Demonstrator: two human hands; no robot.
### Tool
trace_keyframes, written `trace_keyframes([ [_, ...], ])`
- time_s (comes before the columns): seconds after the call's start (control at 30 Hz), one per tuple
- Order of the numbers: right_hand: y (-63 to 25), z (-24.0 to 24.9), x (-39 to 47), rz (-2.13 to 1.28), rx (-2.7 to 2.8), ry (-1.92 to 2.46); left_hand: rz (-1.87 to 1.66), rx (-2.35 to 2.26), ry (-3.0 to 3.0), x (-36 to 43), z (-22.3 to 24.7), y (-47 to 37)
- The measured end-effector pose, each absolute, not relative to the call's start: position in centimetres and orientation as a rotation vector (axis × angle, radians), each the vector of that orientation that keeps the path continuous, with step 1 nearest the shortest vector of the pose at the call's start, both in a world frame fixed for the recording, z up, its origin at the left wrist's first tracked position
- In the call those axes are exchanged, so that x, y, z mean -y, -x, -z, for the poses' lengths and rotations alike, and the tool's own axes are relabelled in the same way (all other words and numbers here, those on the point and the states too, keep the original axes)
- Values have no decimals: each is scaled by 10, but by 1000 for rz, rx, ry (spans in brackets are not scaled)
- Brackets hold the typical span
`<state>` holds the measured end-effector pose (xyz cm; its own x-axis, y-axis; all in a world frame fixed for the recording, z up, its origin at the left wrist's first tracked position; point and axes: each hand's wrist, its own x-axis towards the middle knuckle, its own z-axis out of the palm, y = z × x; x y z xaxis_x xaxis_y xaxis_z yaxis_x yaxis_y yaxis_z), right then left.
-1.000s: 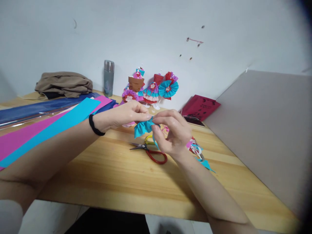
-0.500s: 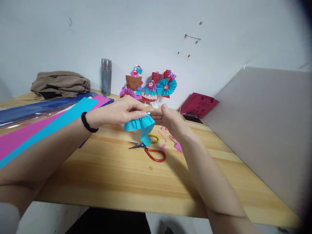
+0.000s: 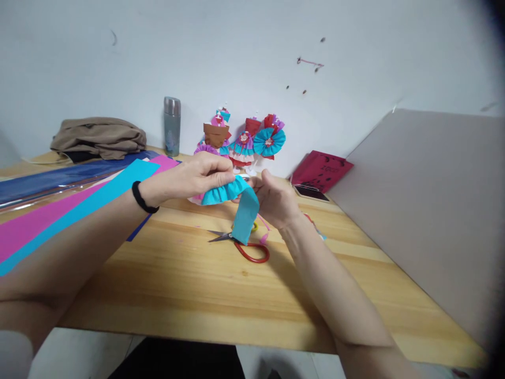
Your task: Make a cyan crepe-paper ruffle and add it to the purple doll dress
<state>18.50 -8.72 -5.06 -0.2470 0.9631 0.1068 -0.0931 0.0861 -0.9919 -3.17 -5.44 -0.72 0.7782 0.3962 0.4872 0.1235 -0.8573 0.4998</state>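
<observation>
A gathered turquoise paper strip [image 3: 246,210] hangs from my left hand [image 3: 211,171], whose thumb and fingers pinch its ruffled upper edge. The strip's loose end drops over the scissors. My right hand [image 3: 274,197] is just to the right of the strip, palm turned toward it, thumb up and apart from curved fingers; its fingertips are partly hidden behind the paper. Below the strip, the scissors [image 3: 252,253], with one red and one yellow handle loop, lie on the wooden table [image 3: 189,284], blades apart and pointing left. Thin pink scraps [image 3: 264,238] lie beside them.
Turquoise [image 3: 114,192] and pink paper sheets [image 3: 51,213] lie at the left, near a brown cloth [image 3: 98,136]. A grey bottle [image 3: 172,129] and ruffled paper figures [image 3: 244,142] stand at the back. A phone [image 3: 311,193] and pink bag [image 3: 323,171] are at the right.
The turquoise strip's loose end hangs longer and farther right. My left hand has shifted slightly left, and my right hand has turned, its fingers now curved behind the strip.
</observation>
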Motion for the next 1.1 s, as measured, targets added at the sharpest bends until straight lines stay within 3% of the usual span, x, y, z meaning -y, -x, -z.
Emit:
trace_keyframes([
  [0.23,-181,48,94,-1409,1463,800,-545,-242,-2451,54,8,27],
  [0.4,-187,43,99,-1475,1539,902,-522,-243,-2440,54,10,27],
  [0.7,-182,25,118,-1003,1666,1171,-504,-238,-2460,52,12,25],
  [1.1,-178,28,117,-718,1807,1211,-547,-314,-2410,56,13,22],
])
